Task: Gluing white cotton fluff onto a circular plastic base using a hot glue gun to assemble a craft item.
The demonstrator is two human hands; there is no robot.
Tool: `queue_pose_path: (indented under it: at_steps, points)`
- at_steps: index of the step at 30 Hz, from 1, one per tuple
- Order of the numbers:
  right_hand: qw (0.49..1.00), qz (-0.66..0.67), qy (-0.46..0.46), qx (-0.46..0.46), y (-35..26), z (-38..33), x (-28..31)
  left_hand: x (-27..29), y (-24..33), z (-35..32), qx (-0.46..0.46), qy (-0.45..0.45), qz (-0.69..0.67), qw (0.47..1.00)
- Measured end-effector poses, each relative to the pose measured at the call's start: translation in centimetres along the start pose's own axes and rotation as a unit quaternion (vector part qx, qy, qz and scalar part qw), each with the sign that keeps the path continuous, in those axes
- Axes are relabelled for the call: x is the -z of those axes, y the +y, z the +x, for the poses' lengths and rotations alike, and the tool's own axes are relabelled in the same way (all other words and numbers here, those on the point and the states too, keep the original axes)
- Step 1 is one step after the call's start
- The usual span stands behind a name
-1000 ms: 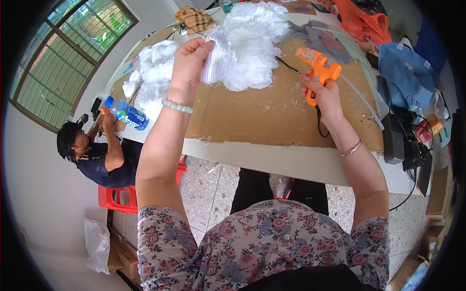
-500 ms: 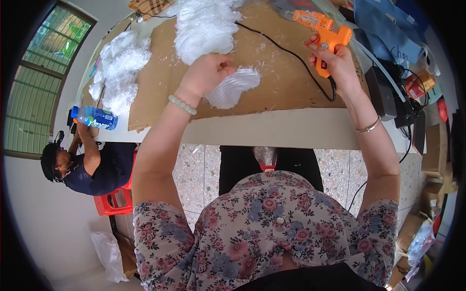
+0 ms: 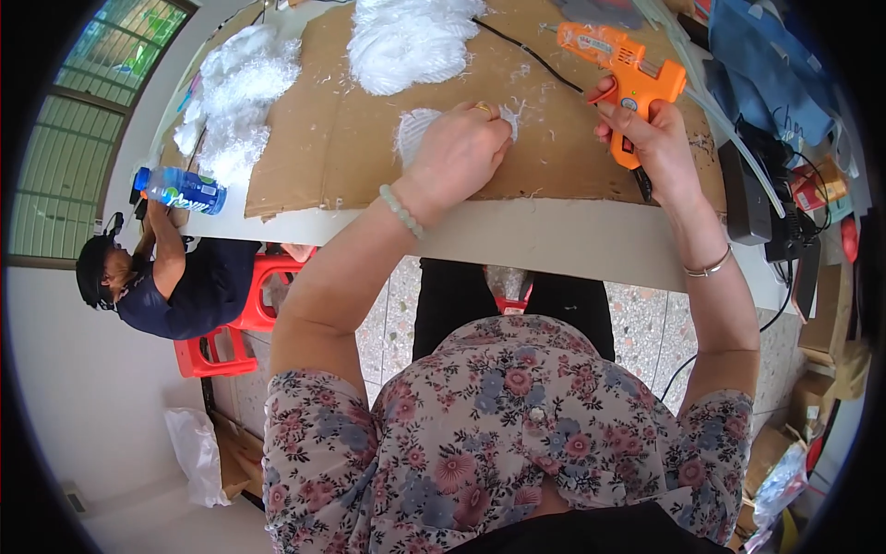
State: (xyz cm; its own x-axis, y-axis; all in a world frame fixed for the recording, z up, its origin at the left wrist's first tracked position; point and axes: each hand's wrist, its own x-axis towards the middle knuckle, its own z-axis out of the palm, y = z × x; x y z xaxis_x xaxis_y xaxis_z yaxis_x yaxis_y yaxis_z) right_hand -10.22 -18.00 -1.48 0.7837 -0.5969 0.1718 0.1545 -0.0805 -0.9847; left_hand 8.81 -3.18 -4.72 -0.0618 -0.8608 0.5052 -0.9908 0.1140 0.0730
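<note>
My right hand (image 3: 651,148) is wrapped round the handle of an orange hot glue gun (image 3: 637,78), its nozzle pointing to the upper left above the table. A black cord hangs below the handle. My left hand (image 3: 461,152) lies over a small white ribbed piece (image 3: 415,134) near the front of the cardboard sheet (image 3: 314,138). Its fingers are curled together and cover the middle of that piece, so what they pinch, if anything, is hidden. Just beyond lies a larger pile of white ribbed pieces (image 3: 406,46). Loose white fluffy strands (image 3: 245,92) are heaped farther left.
At the left table edge, a person (image 3: 185,286) sits with a hand at a blue-labelled bottle (image 3: 185,189). Red stools (image 3: 263,291) stand there. On the right are a black box (image 3: 746,189), cables and a blue bag (image 3: 771,83). White scraps dot the cardboard.
My left hand has moved right and turned over the small white piece, covering its middle. The glue gun remains in my right hand, slightly lower and farther right in view.
</note>
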Motion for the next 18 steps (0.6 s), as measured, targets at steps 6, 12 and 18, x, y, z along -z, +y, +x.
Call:
queue_pose_path:
  at_steps: [6, 12, 18]
  points:
    - [0.999, -0.008, -0.031, -0.012, -1.4, 0.7, -2.4, 0.3, 1.5, 0.1, 0.043, 0.029, -0.118, 0.992]
    - [0.999, 0.024, -0.035, -0.024, 0.1, 2.9, -5.5, 3.6, 0.1, -1.7, 0.144, 0.065, -0.262, 0.952]
    - [0.996, 0.015, -0.044, -0.076, 1.9, 3.5, -6.1, 4.1, -0.9, -3.1, 0.139, -0.019, -0.168, 0.976]
